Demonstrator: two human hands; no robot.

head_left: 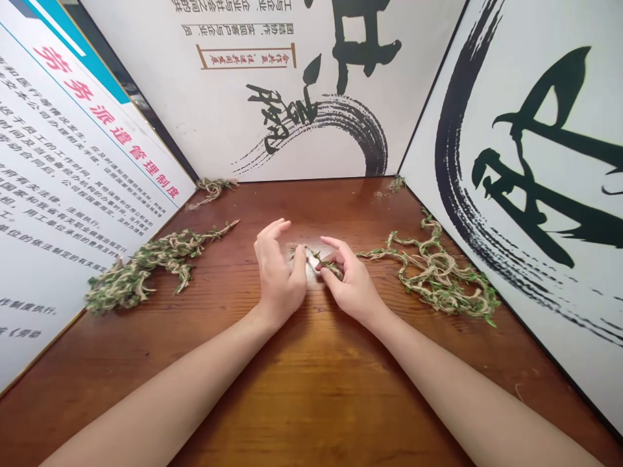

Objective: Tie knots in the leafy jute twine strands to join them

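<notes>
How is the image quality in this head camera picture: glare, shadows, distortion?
Head view: soft glare shines on the varnished wooden table between the left hand and right hand; the left forearm casts a soft shadow; wide-angle distortion makes the printed wall panel lean outward; nothing looks strongly blurred.

Fingers (pixel 335 250) hide the short twine vine (pixel 318 255) (leaf detail too small to tell).
</notes>
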